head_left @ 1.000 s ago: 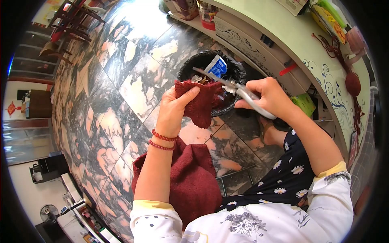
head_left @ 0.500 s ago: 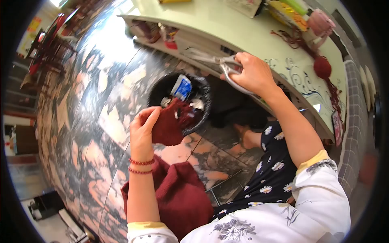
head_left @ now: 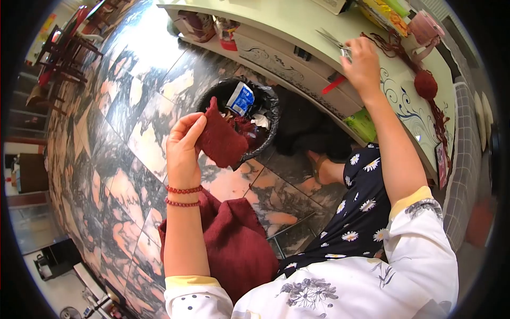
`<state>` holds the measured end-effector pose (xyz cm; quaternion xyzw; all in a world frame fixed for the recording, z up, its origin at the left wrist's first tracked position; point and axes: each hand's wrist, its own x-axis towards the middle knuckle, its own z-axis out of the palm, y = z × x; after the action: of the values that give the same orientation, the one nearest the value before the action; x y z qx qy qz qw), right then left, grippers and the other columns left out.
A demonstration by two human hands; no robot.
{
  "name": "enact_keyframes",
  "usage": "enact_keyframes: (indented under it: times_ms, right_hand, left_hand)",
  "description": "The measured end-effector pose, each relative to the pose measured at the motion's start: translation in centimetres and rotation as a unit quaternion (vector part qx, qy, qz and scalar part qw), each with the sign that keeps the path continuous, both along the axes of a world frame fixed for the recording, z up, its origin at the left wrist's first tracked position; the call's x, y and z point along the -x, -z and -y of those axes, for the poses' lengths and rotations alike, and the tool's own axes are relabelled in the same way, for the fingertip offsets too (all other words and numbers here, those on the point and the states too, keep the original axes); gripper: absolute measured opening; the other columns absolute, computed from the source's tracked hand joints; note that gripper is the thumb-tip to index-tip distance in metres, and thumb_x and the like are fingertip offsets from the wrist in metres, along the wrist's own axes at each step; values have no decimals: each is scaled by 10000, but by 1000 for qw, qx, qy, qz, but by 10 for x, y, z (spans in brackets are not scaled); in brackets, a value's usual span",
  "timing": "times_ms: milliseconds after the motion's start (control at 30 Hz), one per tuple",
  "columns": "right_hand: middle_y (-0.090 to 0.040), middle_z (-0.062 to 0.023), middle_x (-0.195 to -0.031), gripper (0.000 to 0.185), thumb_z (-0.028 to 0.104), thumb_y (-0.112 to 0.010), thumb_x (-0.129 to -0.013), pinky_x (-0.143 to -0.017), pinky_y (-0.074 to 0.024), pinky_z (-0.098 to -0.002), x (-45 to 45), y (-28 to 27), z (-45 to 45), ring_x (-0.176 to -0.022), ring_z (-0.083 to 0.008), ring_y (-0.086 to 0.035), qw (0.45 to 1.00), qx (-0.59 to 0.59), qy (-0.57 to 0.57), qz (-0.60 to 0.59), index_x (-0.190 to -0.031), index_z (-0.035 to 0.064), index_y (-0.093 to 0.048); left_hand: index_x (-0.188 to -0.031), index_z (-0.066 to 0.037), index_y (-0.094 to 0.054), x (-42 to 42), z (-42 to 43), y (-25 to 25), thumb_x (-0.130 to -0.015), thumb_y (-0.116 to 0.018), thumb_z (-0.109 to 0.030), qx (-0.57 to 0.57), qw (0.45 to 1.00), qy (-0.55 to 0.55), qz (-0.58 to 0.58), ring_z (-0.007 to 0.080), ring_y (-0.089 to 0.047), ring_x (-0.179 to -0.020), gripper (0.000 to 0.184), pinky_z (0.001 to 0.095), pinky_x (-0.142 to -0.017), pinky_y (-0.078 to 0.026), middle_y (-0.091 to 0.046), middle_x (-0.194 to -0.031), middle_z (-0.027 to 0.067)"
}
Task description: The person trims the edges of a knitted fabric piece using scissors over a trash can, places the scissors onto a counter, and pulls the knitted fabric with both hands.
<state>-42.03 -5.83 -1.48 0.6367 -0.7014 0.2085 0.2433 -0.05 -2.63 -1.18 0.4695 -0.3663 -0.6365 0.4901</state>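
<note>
Between the thumb and fingers of my left hand (head_left: 184,139) is a small dark red knitted piece (head_left: 222,139), hanging at the near left edge of the black-lined bin (head_left: 272,109). My right hand (head_left: 363,66) is over the pale green table top, its fingers bent round the handles of the scissors (head_left: 336,42), whose blades point to the upper left. A larger dark red cloth (head_left: 234,247) lies over my lap, below my left hand. A blue and white packet (head_left: 241,99) and dark red scraps lie in the bin.
The table (head_left: 287,18) holds a red yarn ball (head_left: 425,84), a pink cup (head_left: 425,27) and yellow packets (head_left: 385,18). A red handle (head_left: 333,84) sticks out of its drawer front. Dark chairs stand on the marbled floor at the upper left.
My right hand has moved with the scissors from beside the knitted piece, up and right to the table top. My left hand still holds the piece, now apart from the scissors. The view has shifted.
</note>
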Motion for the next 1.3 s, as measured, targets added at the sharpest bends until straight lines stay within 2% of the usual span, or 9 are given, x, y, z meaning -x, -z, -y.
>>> enact_keyframes:
  times_ms: [100,133,200,433,667,867,1033,1133,1300]
  right_hand:
    - [-620,-146,-1014,189,128,-700,-791,-815,-508,-436,-84,9,-9,-942,-352,-619,930,-134,-209,269,-951,42,-646]
    - [-605,-155,-996,130,110,-673,-794,-799,-509,-451,-110,29,-17,-926,-357,-622,903,-175,-291,264,-901,41,-647]
    - [-565,-146,-1053,218,94,-691,-765,-801,-537,-427,-155,50,-43,-964,-341,-623,852,-343,-359,168,-958,27,-614]
    - [-634,-117,-946,154,121,-655,-759,-741,-559,-372,-216,120,-57,-944,-285,-631,820,-370,-433,-51,-876,27,-690]
    - [-682,-123,-871,139,140,-633,-779,-718,-562,-384,-241,146,-67,-876,-281,-681,815,-390,-425,-58,-818,51,-732]
    - [-650,-120,-889,196,225,-710,-801,-682,-555,-416,-244,138,-124,-854,-301,-683,694,-520,-478,-139,-861,46,-659]
    - [-707,-102,-912,332,278,-806,-771,-778,-538,-368,-239,72,-94,-856,-256,-683,729,-464,-352,360,-1004,63,-706]
    - [-594,-67,-1309,616,269,-763,-860,-1057,-389,-319,-228,19,-68,-1219,-138,-529,407,-479,-229,743,-1368,14,-526]
    - [-604,-96,-1286,562,271,-766,-870,-989,-443,-293,-231,23,-70,-1163,-150,-579,348,-413,-271,797,-1316,5,-552]
  left_hand:
    - [-1069,-26,-670,1,1,-2,-932,-687,-86,13,1000,-9,-4,91,-650,-868,150,222,-773,-511,-703,-983,34]
    - [-1060,-29,-671,0,1,-3,-929,-691,-88,13,1000,-8,-1,89,-648,-862,145,223,-768,-512,-702,-978,32]
    - [-1044,-31,-674,-3,-2,-1,-927,-696,-97,17,1000,-10,-3,87,-645,-846,136,223,-757,-510,-700,-957,27]
    - [-1005,-40,-682,-7,-11,-7,-918,-713,-117,11,1000,-2,0,65,-626,-770,120,203,-676,-488,-695,-904,7]
    - [-1025,-43,-661,-25,-26,-13,-917,-710,-94,27,1000,-5,2,52,-607,-759,129,195,-673,-469,-672,-887,-15]
    - [-1116,-24,-620,-45,-43,-15,-938,-643,-19,-10,998,-18,-52,143,-663,-1015,180,271,-885,-536,-707,-1104,105]
    - [-1155,-32,-606,-41,-52,-12,-947,-640,-46,-89,988,-6,-126,144,-664,-996,211,279,-887,-533,-698,-1108,76]
    - [-1172,-42,-599,-28,-57,-11,-958,-624,-56,-103,979,25,-175,149,-666,-984,216,293,-882,-540,-688,-1110,62]
    - [-1212,-48,-592,-9,-64,-10,-978,-582,-82,-143,957,81,-240,165,-652,-1045,237,317,-925,-528,-670,-1138,60]
